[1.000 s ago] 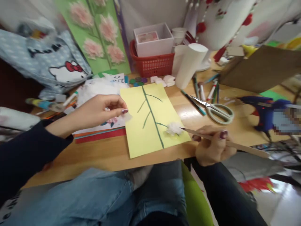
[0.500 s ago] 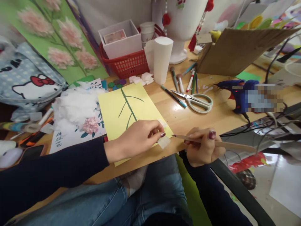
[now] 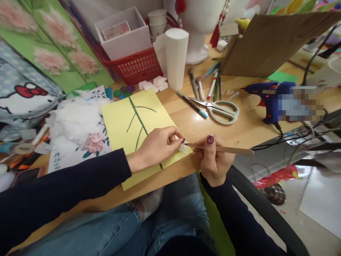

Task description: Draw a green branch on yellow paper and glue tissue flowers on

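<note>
My left hand (image 3: 156,146) rests over the lower right of a yellow sheet (image 3: 147,110) with a green painted stem and branches. Its thumb and finger pinch a small white tissue piece (image 3: 183,148) by the sheet's corner. A flat, pale wooden stick (image 3: 234,150) with a narrow dark tip is in my right hand (image 3: 215,161), thumb on top. That tip meets the tissue piece close to my left fingertips; whether it touches the fingers I cannot tell.
Scissors (image 3: 222,111), a teal pen (image 3: 193,105) and several brushes and pens lie beyond the sheet. At right stands a blue glue gun (image 3: 271,97) with cables. A paper towel roll (image 3: 176,58), red basket (image 3: 140,65) and fluffy white pile (image 3: 71,119) are farther back and left.
My right hand has moved left, bringing the stick's tip from beside the tissue piece up to it. My left hand still pinches the tissue piece. The camera view has shifted slightly.
</note>
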{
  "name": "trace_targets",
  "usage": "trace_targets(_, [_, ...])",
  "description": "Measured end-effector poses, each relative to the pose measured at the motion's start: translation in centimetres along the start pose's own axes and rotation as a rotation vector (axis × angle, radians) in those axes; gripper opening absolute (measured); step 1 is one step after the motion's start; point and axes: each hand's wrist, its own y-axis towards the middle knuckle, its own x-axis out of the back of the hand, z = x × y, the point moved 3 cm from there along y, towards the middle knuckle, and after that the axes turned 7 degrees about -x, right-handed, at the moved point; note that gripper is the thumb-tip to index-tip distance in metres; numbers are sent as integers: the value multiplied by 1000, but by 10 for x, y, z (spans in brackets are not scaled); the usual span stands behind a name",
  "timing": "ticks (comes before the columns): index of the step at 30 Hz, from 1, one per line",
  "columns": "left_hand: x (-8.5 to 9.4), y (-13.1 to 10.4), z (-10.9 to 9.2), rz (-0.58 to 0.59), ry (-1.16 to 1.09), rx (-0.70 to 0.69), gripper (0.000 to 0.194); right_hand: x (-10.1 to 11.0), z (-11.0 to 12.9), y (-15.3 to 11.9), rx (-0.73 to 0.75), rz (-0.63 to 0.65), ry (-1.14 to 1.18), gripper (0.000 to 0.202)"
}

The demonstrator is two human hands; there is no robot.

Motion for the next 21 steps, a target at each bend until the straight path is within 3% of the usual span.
trace_targets(4, [22, -19, 4, -23, 217, -193, 33, 0, -1, 0, 6, 20, -21, 31])
trace_targets(6, [31, -35, 16, 9, 397, -275, 57, -1, -1, 0, -2, 40, -41, 29])
trace_targets(8, [34, -51, 36, 61, 516, -247, 90, -1, -1, 0, -12, 66, -61, 28])
trace_targets(10, [31, -63, 54, 133, 569, -207, 105, -2, -1, 0, -16, 82, -80, 29])
trace_targets(14, [20, -71, 73, 197, 586, -194, 105, -3, 2, 1, -21, 87, -108, 32])
trace_targets(21, [15, -69, 74, 168, 623, -193, 106, -7, 2, 3, -56, 95, -161, 31])
